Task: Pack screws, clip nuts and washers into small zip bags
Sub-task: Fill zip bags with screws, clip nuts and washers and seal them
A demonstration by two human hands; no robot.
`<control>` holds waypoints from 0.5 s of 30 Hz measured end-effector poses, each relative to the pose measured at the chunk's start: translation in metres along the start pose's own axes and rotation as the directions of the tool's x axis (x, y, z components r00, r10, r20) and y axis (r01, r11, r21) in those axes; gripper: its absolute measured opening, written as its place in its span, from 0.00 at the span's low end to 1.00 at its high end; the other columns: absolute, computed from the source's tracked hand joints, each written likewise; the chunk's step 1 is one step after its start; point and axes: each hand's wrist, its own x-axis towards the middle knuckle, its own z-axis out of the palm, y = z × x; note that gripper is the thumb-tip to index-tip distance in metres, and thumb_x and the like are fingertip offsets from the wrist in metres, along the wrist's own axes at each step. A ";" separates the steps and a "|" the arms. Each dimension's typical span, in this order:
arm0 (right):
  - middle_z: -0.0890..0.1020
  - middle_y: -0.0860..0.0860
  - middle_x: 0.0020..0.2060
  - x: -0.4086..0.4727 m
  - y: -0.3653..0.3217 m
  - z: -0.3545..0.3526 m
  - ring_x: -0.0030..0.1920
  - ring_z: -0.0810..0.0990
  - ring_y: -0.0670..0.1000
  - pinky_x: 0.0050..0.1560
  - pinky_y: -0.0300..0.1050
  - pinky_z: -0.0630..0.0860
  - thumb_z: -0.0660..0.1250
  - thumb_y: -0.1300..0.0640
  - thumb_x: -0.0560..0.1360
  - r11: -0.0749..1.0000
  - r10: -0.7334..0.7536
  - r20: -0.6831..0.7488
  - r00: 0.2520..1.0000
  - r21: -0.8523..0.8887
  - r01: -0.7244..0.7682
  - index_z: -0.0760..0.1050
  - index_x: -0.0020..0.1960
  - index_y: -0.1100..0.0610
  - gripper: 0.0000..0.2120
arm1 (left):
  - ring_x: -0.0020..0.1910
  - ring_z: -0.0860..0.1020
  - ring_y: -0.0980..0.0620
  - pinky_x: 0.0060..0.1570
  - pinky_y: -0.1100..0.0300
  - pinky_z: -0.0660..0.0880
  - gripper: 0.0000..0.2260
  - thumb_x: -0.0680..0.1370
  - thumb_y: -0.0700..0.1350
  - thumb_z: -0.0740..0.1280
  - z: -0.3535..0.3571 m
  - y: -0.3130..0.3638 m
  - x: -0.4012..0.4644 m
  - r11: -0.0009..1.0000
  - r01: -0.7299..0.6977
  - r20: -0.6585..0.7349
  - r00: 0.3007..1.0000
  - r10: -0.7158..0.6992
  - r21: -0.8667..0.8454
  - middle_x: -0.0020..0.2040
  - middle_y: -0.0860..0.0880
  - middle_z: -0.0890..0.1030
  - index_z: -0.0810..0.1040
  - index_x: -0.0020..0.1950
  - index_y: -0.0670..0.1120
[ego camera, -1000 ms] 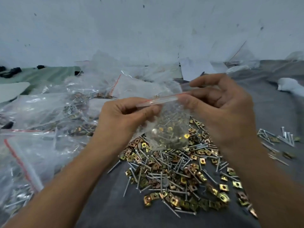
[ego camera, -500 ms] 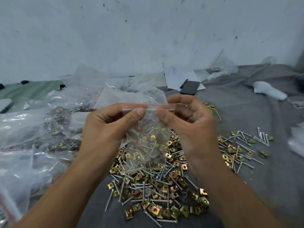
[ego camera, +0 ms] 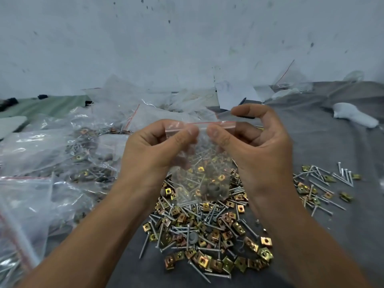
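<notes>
A small clear zip bag [ego camera: 204, 175] with a red line along its top hangs upright in front of me, holding screws, gold clip nuts and a dark washer. My left hand [ego camera: 158, 150] pinches the zip strip at its left half between thumb and fingers. My right hand [ego camera: 255, 146] pinches the strip just to the right, thumb tip close to the left thumb. Below the bag lies a heap of loose screws and clip nuts [ego camera: 205, 231] on the grey cloth [ego camera: 332, 146].
Filled clear bags [ego camera: 62, 154] pile up on the left and behind. A smaller scatter of screws and clip nuts [ego camera: 324, 183] lies to the right. White paper [ego camera: 234, 94] and a white wall stand at the back; a white object [ego camera: 353, 115] rests far right.
The bag has gone from tilted to level. Both thumbs have come together along the zip strip, and the view has shifted so the heap sits lower.
</notes>
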 end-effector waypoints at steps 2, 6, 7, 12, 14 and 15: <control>0.89 0.54 0.43 -0.001 -0.001 0.001 0.43 0.88 0.54 0.44 0.42 0.82 0.82 0.59 0.70 0.999 -0.012 0.007 1.000 -0.031 0.012 0.76 0.59 0.52 0.23 | 0.37 0.80 0.50 0.35 0.58 0.79 0.09 0.72 0.50 0.79 -0.001 -0.002 -0.002 0.997 -0.037 0.017 0.999 0.036 0.073 0.39 0.46 0.86 0.89 0.47 0.46; 0.89 0.54 0.42 -0.003 -0.003 0.003 0.42 0.88 0.54 0.44 0.44 0.83 0.82 0.60 0.69 0.999 -0.011 0.004 1.000 -0.045 0.011 0.76 0.59 0.54 0.22 | 0.38 0.81 0.51 0.36 0.59 0.78 0.09 0.73 0.49 0.79 -0.001 -0.001 -0.004 0.996 -0.065 0.036 0.997 0.063 0.063 0.41 0.47 0.87 0.89 0.49 0.46; 0.89 0.54 0.42 -0.003 -0.004 0.003 0.43 0.88 0.54 0.44 0.46 0.84 0.82 0.60 0.69 0.999 -0.007 0.007 1.000 -0.052 0.007 0.76 0.58 0.54 0.22 | 0.38 0.80 0.51 0.36 0.59 0.77 0.07 0.73 0.47 0.79 0.000 0.000 -0.005 0.996 -0.069 0.045 0.997 0.066 0.054 0.42 0.46 0.86 0.89 0.48 0.46; 0.87 0.55 0.39 -0.005 -0.009 0.000 0.40 0.87 0.56 0.43 0.57 0.85 0.83 0.57 0.67 0.996 0.014 0.052 0.999 -0.093 -0.009 0.77 0.56 0.56 0.22 | 0.39 0.78 0.41 0.40 0.51 0.75 0.02 0.73 0.41 0.77 -0.003 0.006 -0.006 0.995 -0.099 0.061 0.993 0.098 0.007 0.43 0.30 0.83 0.88 0.44 0.43; 0.88 0.55 0.39 -0.002 -0.014 -0.002 0.41 0.88 0.55 0.41 0.50 0.84 0.83 0.58 0.67 0.997 0.010 0.064 0.998 -0.077 -0.005 0.77 0.57 0.56 0.23 | 0.37 0.79 0.41 0.39 0.53 0.77 0.04 0.74 0.43 0.78 -0.006 0.009 -0.006 0.990 -0.134 0.078 0.988 0.130 0.050 0.41 0.34 0.84 0.89 0.45 0.42; 0.88 0.55 0.40 -0.001 -0.017 -0.003 0.42 0.89 0.56 0.42 0.46 0.84 0.82 0.58 0.67 0.998 0.008 0.065 0.998 -0.062 -0.004 0.77 0.58 0.56 0.23 | 0.38 0.82 0.42 0.40 0.53 0.79 0.06 0.74 0.44 0.77 -0.006 0.010 -0.007 0.987 -0.143 0.088 0.987 0.136 0.073 0.42 0.37 0.86 0.89 0.47 0.42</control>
